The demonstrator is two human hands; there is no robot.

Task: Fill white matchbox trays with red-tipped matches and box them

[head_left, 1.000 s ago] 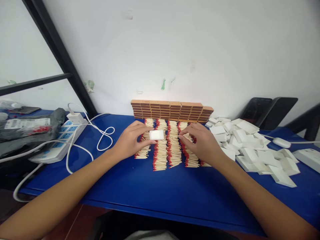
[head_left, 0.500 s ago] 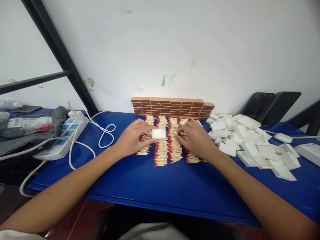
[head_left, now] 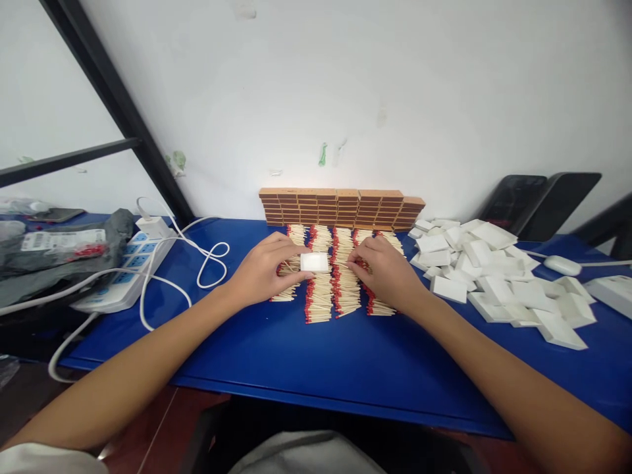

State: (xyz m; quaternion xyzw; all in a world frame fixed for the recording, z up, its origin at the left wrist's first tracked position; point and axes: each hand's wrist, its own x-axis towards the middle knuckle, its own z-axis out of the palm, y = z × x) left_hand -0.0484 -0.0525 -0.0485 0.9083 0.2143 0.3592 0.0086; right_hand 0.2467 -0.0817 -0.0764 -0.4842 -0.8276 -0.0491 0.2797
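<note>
My left hand (head_left: pixel 269 271) grips a small white matchbox tray (head_left: pixel 315 262) by its left end, between thumb and fingers. The tray is held over the rows of red-headed matches (head_left: pixel 318 299), which lie in several columns on the blue table. My right hand (head_left: pixel 381 268) is closed, its fingertips down at the matches (head_left: pixel 346 289) of a column right of the tray. Whatever may be between those fingertips is hidden. Both hands cover parts of the match columns.
Stacked matchboxes (head_left: pixel 340 207) line the wall behind the matches. At the right lies a heap of white trays (head_left: pixel 494 263), with dark phone-like slabs (head_left: pixel 555 204) behind it. A white power strip (head_left: pixel 118 283), cables (head_left: pixel 212 253) and a dark plastic bag (head_left: pixel 64 250) occupy the left.
The view has shifted slightly. Both hands stay nearly in place: the left still holds the tray, and the right fingertips remain at the matches.
</note>
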